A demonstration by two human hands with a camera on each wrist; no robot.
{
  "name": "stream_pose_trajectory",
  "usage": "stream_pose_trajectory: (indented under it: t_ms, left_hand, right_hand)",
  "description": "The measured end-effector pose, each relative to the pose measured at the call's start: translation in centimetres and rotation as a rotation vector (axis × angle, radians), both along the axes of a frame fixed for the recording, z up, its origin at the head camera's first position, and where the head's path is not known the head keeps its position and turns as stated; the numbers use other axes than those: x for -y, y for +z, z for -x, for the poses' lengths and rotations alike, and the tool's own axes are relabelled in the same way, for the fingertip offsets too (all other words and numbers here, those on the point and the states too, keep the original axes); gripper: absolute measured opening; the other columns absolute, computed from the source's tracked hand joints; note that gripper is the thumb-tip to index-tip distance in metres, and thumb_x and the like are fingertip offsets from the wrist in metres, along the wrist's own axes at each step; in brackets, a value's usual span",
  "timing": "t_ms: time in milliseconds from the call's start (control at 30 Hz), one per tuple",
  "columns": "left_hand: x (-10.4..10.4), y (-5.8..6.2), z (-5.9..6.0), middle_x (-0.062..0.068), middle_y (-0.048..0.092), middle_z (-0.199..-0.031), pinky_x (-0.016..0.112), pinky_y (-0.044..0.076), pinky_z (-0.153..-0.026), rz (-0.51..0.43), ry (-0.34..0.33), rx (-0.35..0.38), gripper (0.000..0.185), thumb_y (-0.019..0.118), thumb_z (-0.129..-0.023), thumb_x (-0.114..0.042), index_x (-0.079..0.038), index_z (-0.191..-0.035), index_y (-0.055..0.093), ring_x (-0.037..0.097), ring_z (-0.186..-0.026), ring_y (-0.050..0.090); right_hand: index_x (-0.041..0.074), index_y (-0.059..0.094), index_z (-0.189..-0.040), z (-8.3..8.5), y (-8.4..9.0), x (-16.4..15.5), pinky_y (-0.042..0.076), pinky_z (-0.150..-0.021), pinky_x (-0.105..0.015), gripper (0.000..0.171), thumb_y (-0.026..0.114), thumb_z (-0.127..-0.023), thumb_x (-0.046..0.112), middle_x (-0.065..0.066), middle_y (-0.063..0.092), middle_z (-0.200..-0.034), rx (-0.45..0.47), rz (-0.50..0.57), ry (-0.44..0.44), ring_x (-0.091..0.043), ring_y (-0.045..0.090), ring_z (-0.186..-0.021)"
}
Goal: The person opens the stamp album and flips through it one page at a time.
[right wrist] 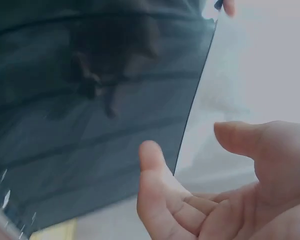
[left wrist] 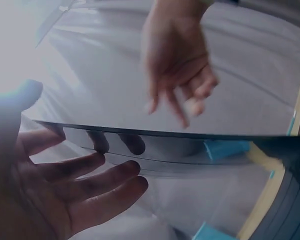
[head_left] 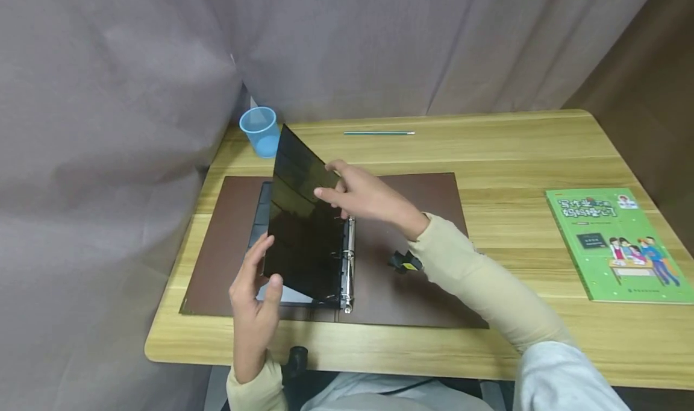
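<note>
An open brown ring binder (head_left: 412,296) lies on the table, with metal rings (head_left: 349,266) along its spine. One glossy black pocket page (head_left: 303,242) stands raised and tilted on the rings, over other pages on the left side. My left hand (head_left: 255,302) is at the page's lower outer edge, its fingers stretched behind the page and the thumb in front. Their reflections show in the page in the left wrist view. Near the upper edge of the page is my right hand (head_left: 374,197), index finger and thumb extended; whether it touches is unclear.
A blue plastic cup (head_left: 259,125) stands at the back left corner of the wooden table (head_left: 515,158). Behind the binder lies a green pencil (head_left: 379,133). On the right is a green book (head_left: 618,248) with cartoon figures. Grey cloth (head_left: 347,43) hangs behind.
</note>
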State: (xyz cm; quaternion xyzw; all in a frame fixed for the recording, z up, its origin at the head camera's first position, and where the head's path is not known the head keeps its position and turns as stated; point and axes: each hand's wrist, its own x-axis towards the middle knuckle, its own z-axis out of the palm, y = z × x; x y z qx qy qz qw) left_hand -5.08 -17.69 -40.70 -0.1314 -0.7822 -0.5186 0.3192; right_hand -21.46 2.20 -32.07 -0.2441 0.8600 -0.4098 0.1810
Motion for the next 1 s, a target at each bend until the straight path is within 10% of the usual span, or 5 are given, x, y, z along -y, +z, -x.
stream_pose_trajectory:
  t_ms: [267,500,800,1000]
  left_hand:
    - [1.4,-1.1,-0.5,0.017,0.061,-0.137,0.015,0.049,-0.075,-0.049,0.163,0.083,0.042,0.060,-0.095,0.005,0.004,-0.136,0.057,0.015,-0.119,0.058]
    - [2.1,-2.0,-0.6,0.014,0.063,-0.134,0.016,0.046,-0.072,-0.072,0.277,0.137,0.042,0.061,-0.093,0.008,0.002,-0.135,0.059,0.010,-0.119,0.056]
    - [3.0,-3.5,-0.4,0.016,0.065,-0.127,0.015,0.040,-0.057,-0.139,0.365,0.179,0.037,0.060,-0.095,0.006,0.002,-0.132,0.061,0.006,-0.067,0.047]
    - [3.2,-4.9,-0.5,0.015,0.063,-0.129,0.015,0.042,-0.060,-0.193,0.424,0.258,0.033,0.058,-0.097,0.006,0.003,-0.129,0.062,0.009,-0.080,0.053]
  right_hand:
    - [-0.006,0.043,-0.147,1.2,-4.7,-5.0,0.051,-0.080,-0.042,0.063,0.064,-0.100,0.030,-0.013,0.066,-0.100,-0.057,-0.210,-0.075,-0.024,0.061,-0.083]
    - [-0.014,0.033,-0.150,1.2,-8.3,-8.4,0.031,-0.114,-0.057,0.073,0.065,-0.098,0.028,-0.033,0.042,-0.149,-0.047,-0.359,-0.060,-0.047,0.039,-0.139]
    - [-0.010,0.030,-0.153,1.2,-9.9,-10.0,0.020,-0.109,-0.074,0.080,0.069,-0.096,0.030,-0.035,0.025,-0.157,-0.070,-0.502,-0.111,-0.054,0.020,-0.145]
    - [-0.008,0.026,-0.155,1.6,-11.0,-10.6,0.013,-0.105,-0.080,0.084,0.070,-0.095,0.032,-0.036,0.012,-0.161,-0.025,-0.538,-0.127,-0.057,0.008,-0.146]
